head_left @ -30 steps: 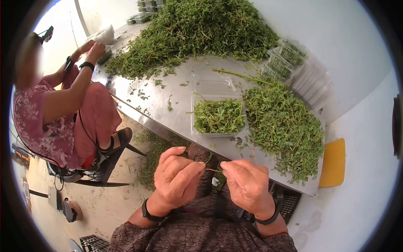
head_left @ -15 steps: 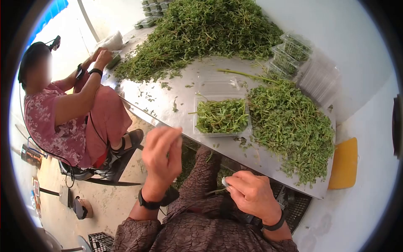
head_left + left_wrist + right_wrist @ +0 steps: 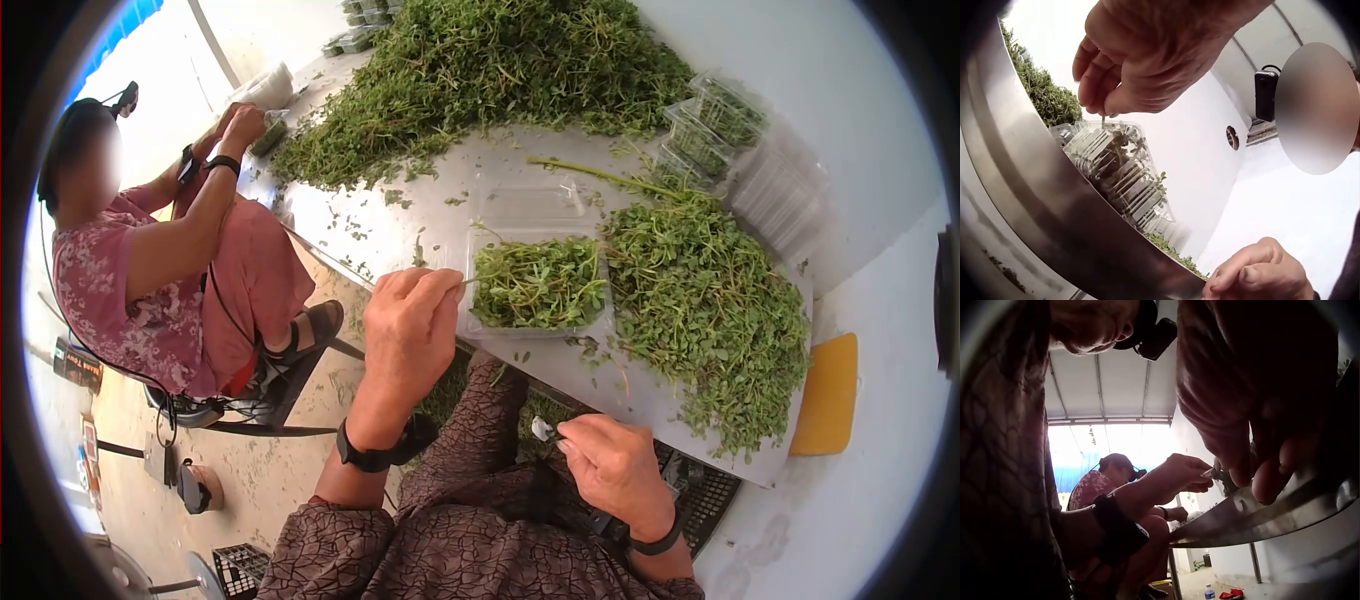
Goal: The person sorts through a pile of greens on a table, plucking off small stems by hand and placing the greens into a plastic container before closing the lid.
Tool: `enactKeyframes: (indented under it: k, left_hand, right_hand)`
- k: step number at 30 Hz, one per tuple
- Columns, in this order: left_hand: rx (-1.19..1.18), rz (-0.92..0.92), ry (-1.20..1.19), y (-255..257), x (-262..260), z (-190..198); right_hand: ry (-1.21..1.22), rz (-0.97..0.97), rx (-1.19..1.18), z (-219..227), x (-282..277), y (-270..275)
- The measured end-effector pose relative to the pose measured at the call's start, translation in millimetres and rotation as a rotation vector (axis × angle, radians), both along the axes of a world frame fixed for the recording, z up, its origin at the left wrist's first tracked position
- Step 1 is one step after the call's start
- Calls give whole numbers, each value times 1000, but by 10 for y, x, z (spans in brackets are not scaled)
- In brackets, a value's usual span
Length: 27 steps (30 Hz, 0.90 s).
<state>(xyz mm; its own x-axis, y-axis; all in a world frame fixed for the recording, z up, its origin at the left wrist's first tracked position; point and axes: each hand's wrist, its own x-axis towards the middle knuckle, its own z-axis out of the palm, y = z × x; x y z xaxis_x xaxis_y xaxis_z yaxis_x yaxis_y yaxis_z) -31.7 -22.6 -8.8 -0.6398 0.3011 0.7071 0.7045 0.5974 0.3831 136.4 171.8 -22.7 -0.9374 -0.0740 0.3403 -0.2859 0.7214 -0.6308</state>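
Note:
My left hand [image 3: 405, 325] is at the left edge of a clear plastic container [image 3: 540, 331], its thumb and fingertips pinching a thin green stem [image 3: 1103, 119]. Leafy green sprigs [image 3: 540, 285] fill this container, whose lid [image 3: 530, 203] lies folded back. Lower and to the right, close over my lap, is my right hand [image 3: 615, 470]. Its fingers are curled with the thumb near the index finger, and no stem shows between them in the left wrist view.
Loose greens [image 3: 710, 310] lie right of the container, and a large heap [image 3: 500, 80] covers the back of the metal table [image 3: 420, 215]. Filled containers [image 3: 700, 130] and stacked empty ones [image 3: 775, 195] stand along the wall. Another person [image 3: 150, 250] sits at left, handling a container.
My hands were together on one stem, then parted. The left has moved up and forward to the container; the right dropped toward my lap, and the stem in it no longer shows.

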Motion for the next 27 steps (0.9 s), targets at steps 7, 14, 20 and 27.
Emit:
enactKeyframes:
  k: [7, 14, 20, 27]
  left_hand:
    - [12, 24, -28, 59, 36, 54]
    - [10, 4, -45, 170, 58, 67]
    - [-33, 13, -33, 195, 89, 125]
    - [-78, -23, -7, 225, 103, 154]
  right_hand:
    - [-4, 15, -21, -52, -49, -23]
    - [5, 33, -55, -87, -69, -56]
    - [-47, 35, -27, -162, -19, -31]
    - [-46, 42, -9, -124, 15, -23]
